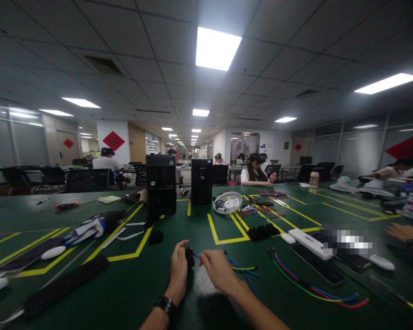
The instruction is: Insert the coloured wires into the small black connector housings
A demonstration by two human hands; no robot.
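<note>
My left hand (179, 268), with a dark watch at the wrist, is closed around a small black block (190, 258) above the green table. Beside it, my right hand (215, 268) pinches a thin blue wire (196, 255) whose end meets the block's side; whether it sits inside cannot be made out. Blue and yellow-green wires (246, 268) lie just right of my right hand, partly behind it. Farther right is a curved bundle of red, blue and green wires (304, 282). Several black blocks (263, 231) stand in a row beyond my hands.
Two black computer towers (161, 183) stand ahead, near a white basket (227, 202). Phones and a white power bank (309, 243) lie at right, near another person's hand (404, 233). A black power strip (67, 286) and gloves (86, 231) lie left. A person (256, 172) sits across.
</note>
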